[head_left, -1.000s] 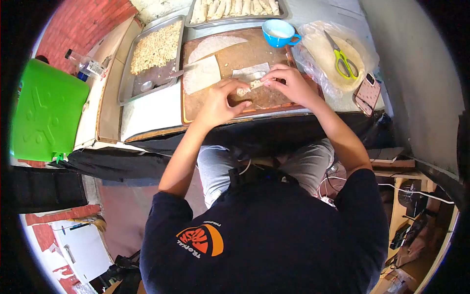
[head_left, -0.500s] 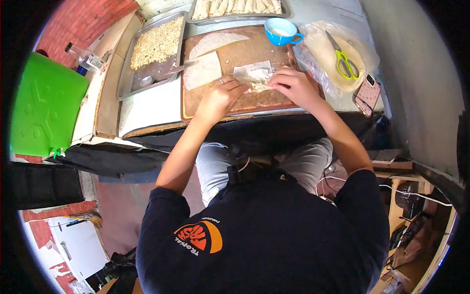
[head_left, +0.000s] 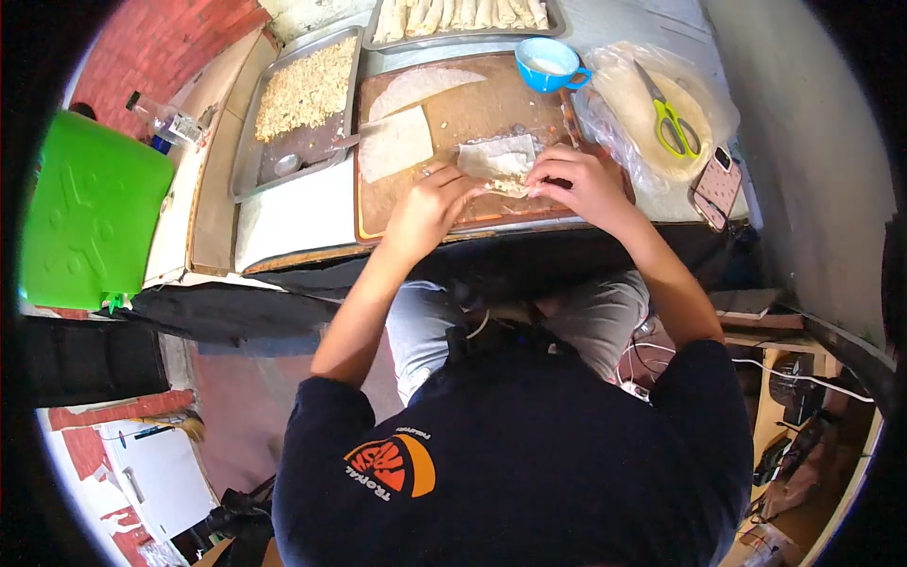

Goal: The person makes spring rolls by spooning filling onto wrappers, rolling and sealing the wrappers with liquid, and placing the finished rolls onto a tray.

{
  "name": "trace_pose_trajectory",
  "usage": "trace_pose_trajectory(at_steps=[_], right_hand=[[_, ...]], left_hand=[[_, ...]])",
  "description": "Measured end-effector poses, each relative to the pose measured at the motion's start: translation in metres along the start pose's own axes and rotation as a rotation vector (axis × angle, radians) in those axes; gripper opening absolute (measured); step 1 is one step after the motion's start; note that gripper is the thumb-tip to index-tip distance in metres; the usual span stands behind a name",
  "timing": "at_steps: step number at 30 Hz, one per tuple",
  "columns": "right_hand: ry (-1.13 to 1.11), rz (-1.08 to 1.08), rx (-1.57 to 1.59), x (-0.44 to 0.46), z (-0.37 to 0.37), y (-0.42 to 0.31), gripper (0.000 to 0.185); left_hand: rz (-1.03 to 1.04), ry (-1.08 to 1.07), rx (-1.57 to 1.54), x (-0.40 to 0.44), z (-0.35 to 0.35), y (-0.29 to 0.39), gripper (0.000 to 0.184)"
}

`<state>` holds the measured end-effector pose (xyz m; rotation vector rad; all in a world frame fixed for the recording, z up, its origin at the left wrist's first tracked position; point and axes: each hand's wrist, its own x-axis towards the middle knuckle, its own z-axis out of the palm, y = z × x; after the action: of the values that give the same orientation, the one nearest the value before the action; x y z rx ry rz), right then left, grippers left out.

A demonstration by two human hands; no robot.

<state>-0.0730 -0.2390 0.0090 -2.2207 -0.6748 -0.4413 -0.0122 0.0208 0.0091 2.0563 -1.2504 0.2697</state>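
Note:
A thin pale wrapper [head_left: 499, 154] lies on the brown board [head_left: 463, 87], its near edge lifted over crumbly filling [head_left: 510, 186]. My left hand [head_left: 438, 200] pinches the left end of that edge. At the right end, my right hand [head_left: 576, 181] pinches the wrapper too, its fingers curled. Left of them on the board rest a flat wrapper sheet [head_left: 395, 146] and a half-round sheet [head_left: 422, 87]. A knife blade [head_left: 348, 142] juts from the filling tray toward the board.
A tray of chopped filling [head_left: 307, 90] stands left, and a tray of rolls [head_left: 463, 17] at the back. A blue cup [head_left: 548, 64] sits near the board's far corner. Green-handled scissors [head_left: 673, 128] lie on bagged wrappers [head_left: 694, 165], near a phone [head_left: 715, 192].
Both hands have stayed at the wrapper's ends, with the fingers shifting slightly and the filling now more visible between them. The whole view has shifted a little.

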Motion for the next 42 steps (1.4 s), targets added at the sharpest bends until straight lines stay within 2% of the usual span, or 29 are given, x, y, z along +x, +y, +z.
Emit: trace_pose_trajectory(at_steps=[3,7,9,12,16,19,21,22,24,25,31,35,38,42], right_hand=[[-0.015,0.136,0.071,0.003,-0.002,-0.005,0.010],[-0.003,0.343,0.260,0.005,0.005,0.002,0.010],[0.001,0.336,0.239,0.007,0.006,-0.003,0.010],[0.021,0.275,0.177,0.012,0.008,0.001,0.010],[0.092,0.158,0.042,0.011,0.018,0.013,0.010],[0.047,0.189,0.079,0.013,0.017,0.018,0.012],[-0.031,0.358,0.210,0.016,0.012,0.014,0.015],[-0.042,0.442,0.263,0.019,0.011,0.011,0.017],[-0.043,0.469,0.349,0.019,0.013,0.014,0.017],[-0.049,0.480,0.387,0.019,0.014,0.017,0.017],[-0.071,0.424,0.259,0.019,0.007,0.011,0.009],[-0.029,0.258,0.064,0.014,0.005,-0.002,0.010],[0.094,0.161,0.007,0.007,0.012,-0.005,0.010],[0.119,0.200,-0.023,0.005,0.017,-0.006,0.012]], left_hand=[[-0.098,0.042,-0.004,0.004,0.002,0.002,0.011],[-0.199,0.157,0.029,0.007,0.013,0.006,0.012],[-0.238,0.197,0.027,0.007,0.015,0.008,0.011],[-0.226,0.147,-0.004,0.011,0.012,0.002,0.009],[-0.394,0.090,-0.157,0.015,0.003,0.006,0.011],[-0.520,0.024,-0.241,0.021,-0.001,0.008,0.016],[-0.567,-0.017,-0.244,0.021,-0.002,0.011,0.018],[-0.423,0.036,-0.174,0.017,0.000,0.009,0.019],[-0.118,0.171,-0.036,0.018,0.006,0.002,0.022],[-0.007,0.196,-0.008,0.021,0.006,0.002,0.017],[-0.072,0.044,-0.198,0.012,0.011,-0.002,0.016],[-0.036,0.118,-0.073,0.010,0.016,0.012,0.017],[-0.054,0.126,-0.086,0.012,0.020,0.010,0.016],[-0.057,0.123,-0.037,0.016,0.023,0.004,0.014]])
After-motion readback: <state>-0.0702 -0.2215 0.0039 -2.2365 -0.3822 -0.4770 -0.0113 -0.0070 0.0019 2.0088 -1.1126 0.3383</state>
